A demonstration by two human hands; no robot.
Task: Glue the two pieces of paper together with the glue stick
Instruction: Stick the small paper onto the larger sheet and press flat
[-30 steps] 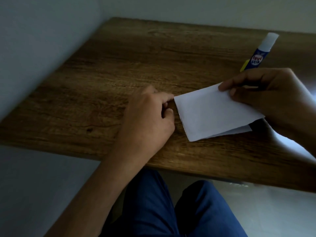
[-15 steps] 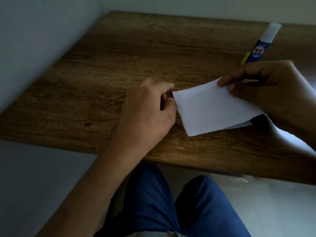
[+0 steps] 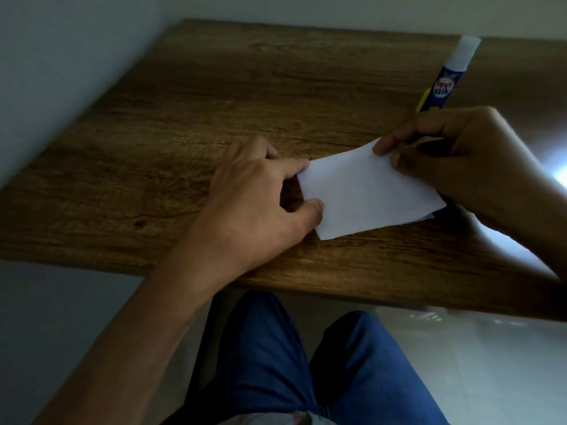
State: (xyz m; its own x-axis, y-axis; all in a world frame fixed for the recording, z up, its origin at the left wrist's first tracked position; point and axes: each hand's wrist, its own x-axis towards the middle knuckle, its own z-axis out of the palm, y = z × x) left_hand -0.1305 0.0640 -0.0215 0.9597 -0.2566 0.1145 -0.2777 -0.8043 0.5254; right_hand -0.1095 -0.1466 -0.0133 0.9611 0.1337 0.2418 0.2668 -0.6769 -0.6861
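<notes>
A white piece of paper (image 3: 365,193) lies on the wooden table (image 3: 233,96), with the edge of a second white piece (image 3: 427,216) peeking out beneath its lower right corner. My left hand (image 3: 260,204) touches the top paper's left edge with forefinger and thumb. My right hand (image 3: 466,161) pinches the paper's upper right corner, which is lifted slightly. A blue and white glue stick (image 3: 448,78) with a white cap lies on the table behind my right hand, its lower end hidden by that hand.
A pale wall runs along the table's left and back sides. The table's front edge (image 3: 337,289) crosses below my hands. My legs in blue trousers (image 3: 276,363) are under the table.
My left thumb has spread away from the forefinger and now rests on the paper's left edge lower down. My right hand still holds the upper right corner. The camera view shifted slightly.
</notes>
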